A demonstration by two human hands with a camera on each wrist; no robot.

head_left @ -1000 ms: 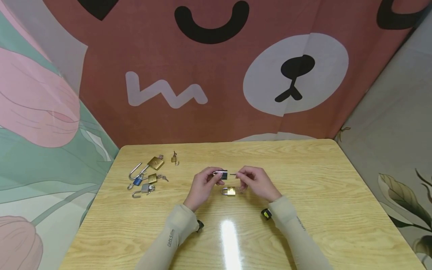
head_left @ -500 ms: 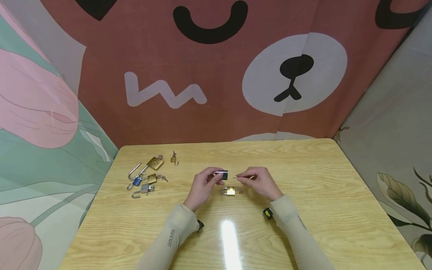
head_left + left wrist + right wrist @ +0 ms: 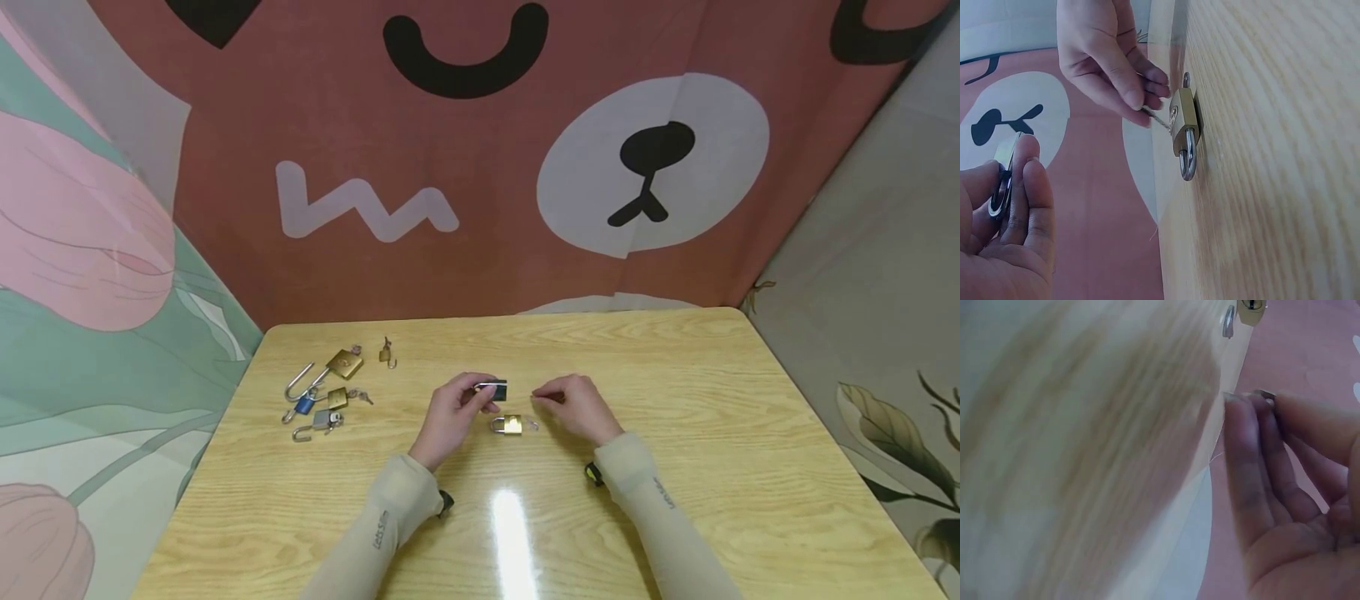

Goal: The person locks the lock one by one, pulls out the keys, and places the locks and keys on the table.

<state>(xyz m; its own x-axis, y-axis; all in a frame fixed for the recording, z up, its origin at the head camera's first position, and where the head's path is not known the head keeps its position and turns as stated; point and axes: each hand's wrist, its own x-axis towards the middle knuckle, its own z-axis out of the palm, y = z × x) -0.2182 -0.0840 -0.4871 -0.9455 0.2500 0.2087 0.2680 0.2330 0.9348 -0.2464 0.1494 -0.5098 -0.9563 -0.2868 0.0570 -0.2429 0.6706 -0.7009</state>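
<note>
My left hand (image 3: 453, 412) holds a small black padlock (image 3: 498, 389) with a silver shackle between thumb and fingers, raised over the table. To its right, my right hand (image 3: 581, 408) pinches a thin metal key (image 3: 1156, 117) between thumb and fingertips; most of the key is hidden in the head view. Key and black padlock are apart. On the table just below them lies a brass padlock (image 3: 512, 425), its shackle pointing left and a small key (image 3: 532, 425) at its right end. In the right wrist view, only a sliver of metal (image 3: 1265, 395) shows at the fingertips.
At the table's left lie several padlocks: a large brass one (image 3: 346, 363), a smaller brass one (image 3: 338, 398) with keys, a blue one (image 3: 305, 404), a grey one (image 3: 322, 419) and a tiny brass one (image 3: 386, 354). A printed cloth (image 3: 480, 267) hangs behind the wooden table (image 3: 712, 500).
My right hand has drawn the key slightly away from the black padlock and lowered it; less of the key now shows. My left hand and the black padlock have stayed almost still.
</note>
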